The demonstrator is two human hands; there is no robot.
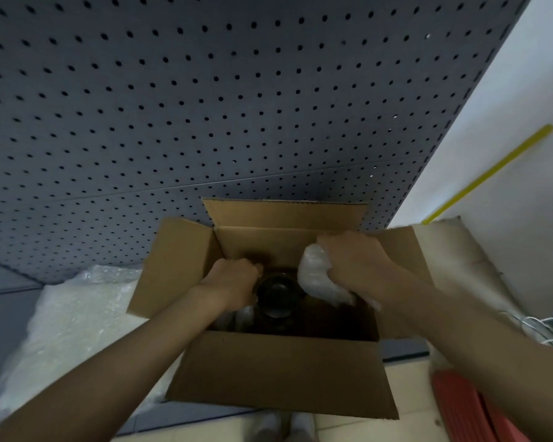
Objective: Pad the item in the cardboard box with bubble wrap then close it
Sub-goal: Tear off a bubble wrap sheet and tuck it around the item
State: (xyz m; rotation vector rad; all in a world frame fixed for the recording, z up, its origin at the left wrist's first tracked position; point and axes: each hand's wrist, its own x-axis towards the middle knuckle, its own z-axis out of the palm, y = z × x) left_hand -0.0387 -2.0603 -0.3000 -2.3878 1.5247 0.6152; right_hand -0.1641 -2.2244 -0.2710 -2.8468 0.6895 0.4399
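An open cardboard box stands in front of me with all its flaps spread outward. Inside sits a dark round item, seen from above in shadow. My right hand is closed around a crumpled wad of bubble wrap and holds it inside the box, just right of the item. My left hand reaches into the box on the item's left side, fingers curled against it; what they hold is hidden. Some pale wrap shows low in the box below my left wrist.
A large sheet of bubble wrap lies on the surface left of the box. A grey pegboard rises behind it. A white wall with a yellow strip is at right. Red plastic and white cables sit at lower right.
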